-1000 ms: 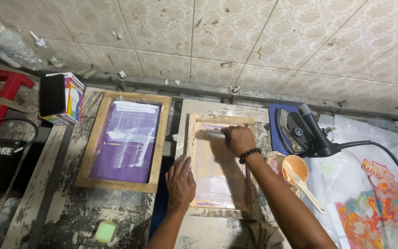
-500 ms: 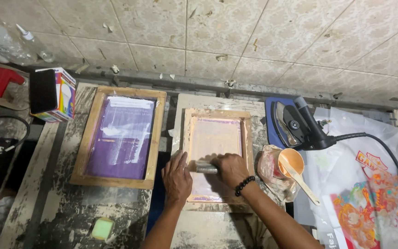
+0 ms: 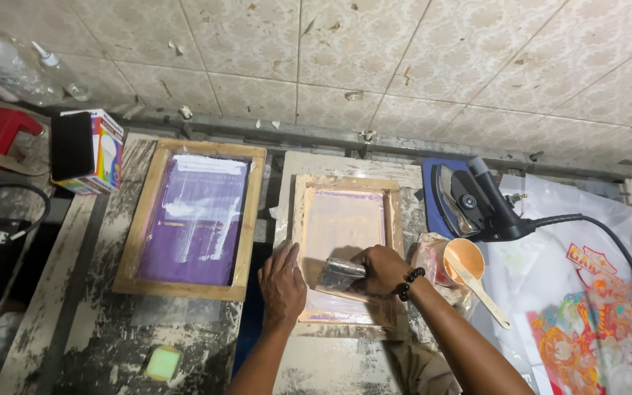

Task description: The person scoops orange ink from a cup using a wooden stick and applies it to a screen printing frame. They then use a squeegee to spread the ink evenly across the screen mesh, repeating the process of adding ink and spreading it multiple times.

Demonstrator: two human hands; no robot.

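Note:
A small wooden printing frame (image 3: 345, 186) with a pale pink mesh lies on a worn board in the middle. My right hand (image 3: 379, 269) grips a metal-bladed squeegee (image 3: 340, 274) pressed on the lower part of the mesh. A dark bead bracelet sits on that wrist. My left hand (image 3: 281, 285) lies flat on the frame's lower left edge, fingers spread, holding nothing.
A larger wooden frame with purple mesh (image 3: 195, 218) lies to the left. A dark clothes iron (image 3: 466, 201) with its cord rests at the right, beside an orange cup with a stick (image 3: 465, 262). A printed sheet (image 3: 583, 329), a green sponge (image 3: 163, 362), a colourful box (image 3: 91, 150) and a tiled wall surround.
My right hand has drawn the squeegee from the top of the small frame down toward me. My left hand stayed on the frame's left edge.

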